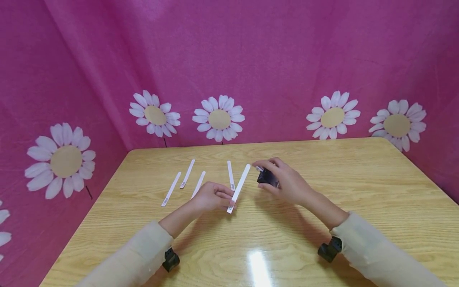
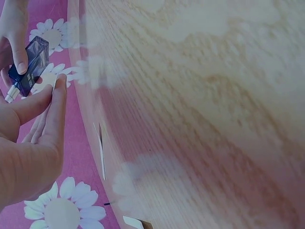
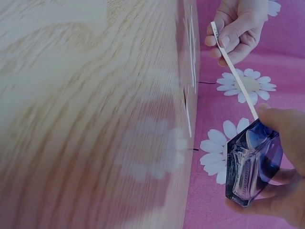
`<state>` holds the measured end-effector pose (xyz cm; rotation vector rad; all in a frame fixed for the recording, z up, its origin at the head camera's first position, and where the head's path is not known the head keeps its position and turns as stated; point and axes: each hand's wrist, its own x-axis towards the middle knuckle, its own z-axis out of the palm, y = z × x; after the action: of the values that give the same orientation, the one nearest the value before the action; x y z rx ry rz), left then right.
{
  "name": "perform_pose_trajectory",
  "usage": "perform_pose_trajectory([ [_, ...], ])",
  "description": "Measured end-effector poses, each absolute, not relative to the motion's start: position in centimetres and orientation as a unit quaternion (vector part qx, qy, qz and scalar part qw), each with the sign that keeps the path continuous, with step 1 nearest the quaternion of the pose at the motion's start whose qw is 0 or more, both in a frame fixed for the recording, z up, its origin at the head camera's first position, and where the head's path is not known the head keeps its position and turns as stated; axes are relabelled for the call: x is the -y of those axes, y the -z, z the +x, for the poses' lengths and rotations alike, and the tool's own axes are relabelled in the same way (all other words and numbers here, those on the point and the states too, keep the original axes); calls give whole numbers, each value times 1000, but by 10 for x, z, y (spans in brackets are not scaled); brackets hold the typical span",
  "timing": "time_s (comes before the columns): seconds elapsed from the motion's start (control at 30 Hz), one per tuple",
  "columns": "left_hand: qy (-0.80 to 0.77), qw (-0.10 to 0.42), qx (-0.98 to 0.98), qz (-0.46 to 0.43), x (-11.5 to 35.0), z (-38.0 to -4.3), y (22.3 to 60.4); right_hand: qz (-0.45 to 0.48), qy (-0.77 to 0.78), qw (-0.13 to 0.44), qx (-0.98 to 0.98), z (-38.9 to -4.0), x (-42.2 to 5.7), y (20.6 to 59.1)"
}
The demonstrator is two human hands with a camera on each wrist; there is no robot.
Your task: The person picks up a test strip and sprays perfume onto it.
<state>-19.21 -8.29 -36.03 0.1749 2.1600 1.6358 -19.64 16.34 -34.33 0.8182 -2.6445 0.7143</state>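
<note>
Over worktop (image 1: 358, 179), short of far edge, left hand (image 1: 212, 196) pinched flimsy-looking strip (image 1: 241, 182) near its end, right hand (image 1: 288, 182) gripped bottle (image 1: 267, 179)—likely slick, breakable—suitably round its body.

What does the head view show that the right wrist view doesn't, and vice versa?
Head only: both sleeves, the black wrist devices, and the pale nozzle of the bottle.

Right wrist only: the bottle's blue glass seen through to a paler inside, and a flower reflection on the table.

Both: the left hand pinching a strip, the right hand gripping the bottle, loose strips, and flowers on the pink backdrop.
</note>
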Motion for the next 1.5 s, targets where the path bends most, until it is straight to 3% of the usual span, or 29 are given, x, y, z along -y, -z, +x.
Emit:
perform_pose_trajectory([
  [1.27,-606,229,-758,71,89,-186,362,276,-201,266,901,-191,-142,350],
  [1.5,-600,226,-762,84,94,-187,362,261,-224,259,902,-190,-143,347],
])
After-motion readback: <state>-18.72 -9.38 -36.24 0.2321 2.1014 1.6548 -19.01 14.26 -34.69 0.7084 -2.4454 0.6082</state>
